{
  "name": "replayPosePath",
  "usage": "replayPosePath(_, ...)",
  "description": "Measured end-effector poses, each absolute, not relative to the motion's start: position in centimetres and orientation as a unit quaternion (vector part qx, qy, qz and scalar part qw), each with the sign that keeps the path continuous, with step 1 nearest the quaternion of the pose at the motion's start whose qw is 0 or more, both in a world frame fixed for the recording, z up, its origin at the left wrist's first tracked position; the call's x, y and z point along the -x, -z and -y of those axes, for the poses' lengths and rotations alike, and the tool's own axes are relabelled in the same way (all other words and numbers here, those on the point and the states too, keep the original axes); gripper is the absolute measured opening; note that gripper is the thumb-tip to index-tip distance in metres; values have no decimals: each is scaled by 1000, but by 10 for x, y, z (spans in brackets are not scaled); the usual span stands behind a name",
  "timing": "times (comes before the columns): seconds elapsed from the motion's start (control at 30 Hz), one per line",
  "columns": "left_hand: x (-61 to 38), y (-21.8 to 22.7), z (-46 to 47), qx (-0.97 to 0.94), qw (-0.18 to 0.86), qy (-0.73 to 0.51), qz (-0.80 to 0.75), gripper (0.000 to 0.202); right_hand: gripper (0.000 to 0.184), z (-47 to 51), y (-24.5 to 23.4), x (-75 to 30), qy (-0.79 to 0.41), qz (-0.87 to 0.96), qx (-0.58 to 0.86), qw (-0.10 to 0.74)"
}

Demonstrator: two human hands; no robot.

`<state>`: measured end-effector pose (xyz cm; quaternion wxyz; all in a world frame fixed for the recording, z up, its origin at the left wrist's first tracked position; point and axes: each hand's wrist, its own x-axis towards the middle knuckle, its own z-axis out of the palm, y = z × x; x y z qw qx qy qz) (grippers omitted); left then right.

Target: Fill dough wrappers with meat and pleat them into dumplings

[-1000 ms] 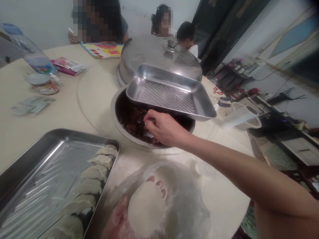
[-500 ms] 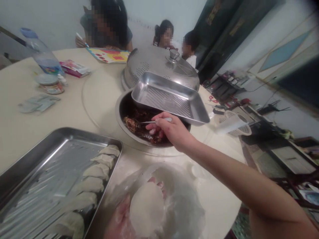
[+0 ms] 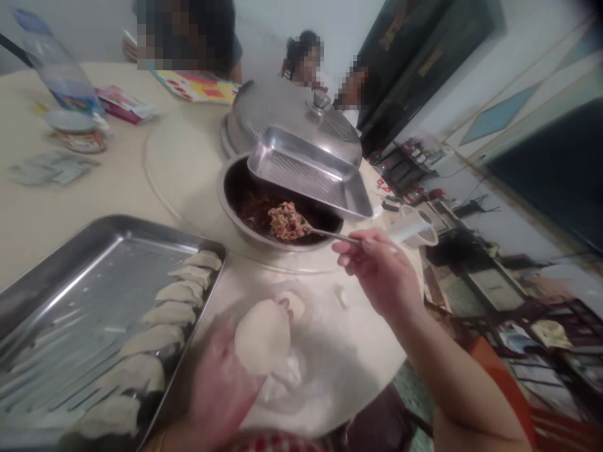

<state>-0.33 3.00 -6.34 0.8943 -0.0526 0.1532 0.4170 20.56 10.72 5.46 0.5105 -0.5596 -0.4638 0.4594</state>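
My right hand grips the handle of a spoon, which carries a heap of minced filling over the near rim of a metal bowl. More dark filling lies inside that bowl. Below it, my left hand supports a round dumpling wrapper, its fingers curled round the far edge. Another pale dough round lies on the table just behind those fingertips. Folded dumplings stand in a row along the right side of a steel tray to the left.
A smaller steel tray rests tilted across the bowl, before a lidded steamer. On the table's left are a plastic bottle, a jar and small packets. People sit at the far side.
My right hand has drawn back to the right, lifting the spoon with filling up from the bowl. My left hand still holds the wrapper, now tilted. The view has shifted slightly.
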Motion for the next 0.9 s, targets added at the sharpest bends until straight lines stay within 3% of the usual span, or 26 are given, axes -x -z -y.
replayPosePath(0.2,-9,40,-39,98,832,-473,-274,47,11,-14,-35,-214,-352,606,557,446)
replayPosePath(0.43,-18,33,-36,70,824,-449,-339,52,30,18,-22,-197,-126,833,433,322)
replayPosePath(0.77,-20,30,-34,93,826,-463,-309,49,33,34,-22,-191,-84,862,416,277)
replayPosePath(0.9,-19,32,-34,96,829,-456,-310,51,32,38,-19,-191,-111,835,432,323)
